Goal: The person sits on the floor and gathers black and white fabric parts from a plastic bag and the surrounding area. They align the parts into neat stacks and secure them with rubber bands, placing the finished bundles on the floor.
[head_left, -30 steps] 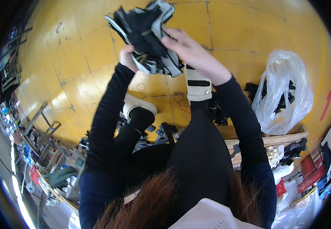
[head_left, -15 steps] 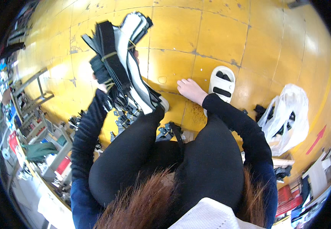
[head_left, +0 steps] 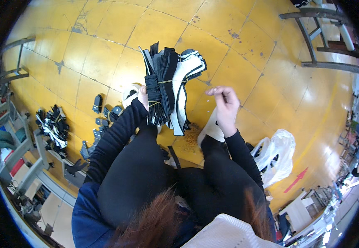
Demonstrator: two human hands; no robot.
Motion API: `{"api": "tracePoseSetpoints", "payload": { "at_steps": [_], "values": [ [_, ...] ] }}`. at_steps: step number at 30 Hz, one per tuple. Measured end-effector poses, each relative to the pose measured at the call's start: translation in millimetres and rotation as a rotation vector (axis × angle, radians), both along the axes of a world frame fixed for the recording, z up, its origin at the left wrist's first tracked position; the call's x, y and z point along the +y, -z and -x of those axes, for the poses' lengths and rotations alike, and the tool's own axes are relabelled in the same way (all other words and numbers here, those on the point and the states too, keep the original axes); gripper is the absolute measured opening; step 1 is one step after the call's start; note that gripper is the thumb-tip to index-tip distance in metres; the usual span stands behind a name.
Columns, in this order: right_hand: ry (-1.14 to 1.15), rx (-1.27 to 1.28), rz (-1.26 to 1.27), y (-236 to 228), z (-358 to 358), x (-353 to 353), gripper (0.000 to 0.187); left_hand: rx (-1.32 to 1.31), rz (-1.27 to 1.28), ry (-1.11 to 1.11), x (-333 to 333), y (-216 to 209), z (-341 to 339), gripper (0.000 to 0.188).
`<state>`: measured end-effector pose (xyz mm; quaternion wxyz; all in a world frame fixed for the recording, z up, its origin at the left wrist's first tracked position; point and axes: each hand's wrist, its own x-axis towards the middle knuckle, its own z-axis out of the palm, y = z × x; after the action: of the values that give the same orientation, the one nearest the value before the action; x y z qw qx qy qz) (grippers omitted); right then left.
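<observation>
My left hand [head_left: 143, 98] is closed around the near left side of a thick bundle of strips [head_left: 168, 82]. Black, grey and white flat pieces lie side by side in it, with thin yellow rubber bands around them. The bundle hangs above the floor in front of my knees, hiding most of the left fingers. To its right, my right hand [head_left: 226, 106] is raised apart from it, fingers bent and tips together. Whatever those fingertips may hold is too small to see. Loose yellow rubber bands [head_left: 189, 139] lie heaped between my feet.
Several dark grey pieces [head_left: 100, 124] lie on the yellow floor by my left leg. Farther left is a pile of black and white strips [head_left: 55, 130] beside a grey metal frame [head_left: 34, 165]. A white plastic bag [head_left: 279, 157] stands right; a dark stool [head_left: 312, 37] is far right.
My view has turned. The bundle has moved right, nearer the middle, still in my left hand. My right hand has lifted from low over the floor, its outstretched fingers now bent.
</observation>
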<state>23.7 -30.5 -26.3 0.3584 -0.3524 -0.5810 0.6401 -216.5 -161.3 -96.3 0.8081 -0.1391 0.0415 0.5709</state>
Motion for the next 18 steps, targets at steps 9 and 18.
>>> {"api": "tracePoseSetpoints", "payload": {
  "at_steps": [9, 18],
  "values": [
    [0.113, 0.237, 0.639, -27.2, 19.1, 10.4, 0.049, 0.004, -0.076, 0.072, 17.3, -4.2, -28.4, 0.069],
    [0.044, -0.055, 0.695, -27.0, 17.0, -1.0, 0.063, -0.013, 0.001, 0.155, 29.0, -7.6, -43.3, 0.061]
  ]
}}
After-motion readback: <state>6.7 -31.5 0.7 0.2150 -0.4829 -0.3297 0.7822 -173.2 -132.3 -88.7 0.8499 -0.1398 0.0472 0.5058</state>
